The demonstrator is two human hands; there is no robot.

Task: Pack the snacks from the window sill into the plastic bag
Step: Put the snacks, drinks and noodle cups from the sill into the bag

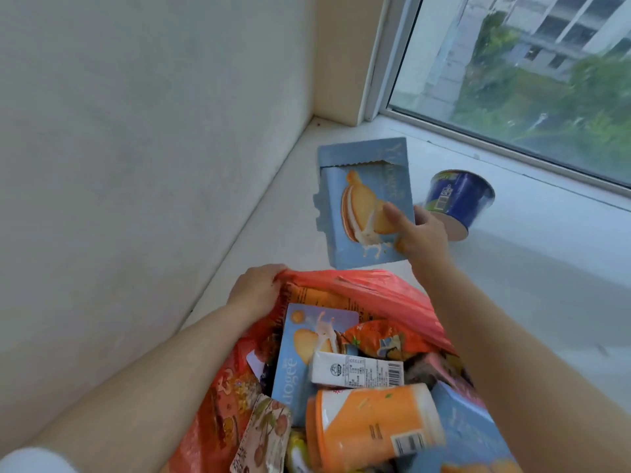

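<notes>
The right hand [418, 233] is gripping a light blue cardboard biscuit box [367, 206] printed with a cream-filled sandwich cookie, its thumb lying across the front face and the other fingers curling behind the box's right edge. The box is being held tilted above the white window sill [512, 268], near the corner where the sill meets the pale wall [136, 131], and its torn top flap is standing open. Just beside the right hand, a dark blue paper cup with a green lid [457, 201] is lying tipped on the sill, close to the window frame [512, 145].

The left hand [256, 288] is pinching the far rim of a red-orange plastic bag [375, 295], its fingers curling round the thin plastic and holding the mouth open. The bag is sitting in the lower middle of the view, between the two forearms, and is showing many snacks inside. A second light blue biscuit box [300, 356] is standing upright near the left side. A small white carton with a barcode [356, 370] is lying across it. Below that, an orange and white cup with a barcode label [372, 428] is lying on its side. An orange crinkled snack packet [382, 339] is resting behind the carton, and a pale wrapper with a cherry print [263, 435] is sticking up at the lower left.
</notes>
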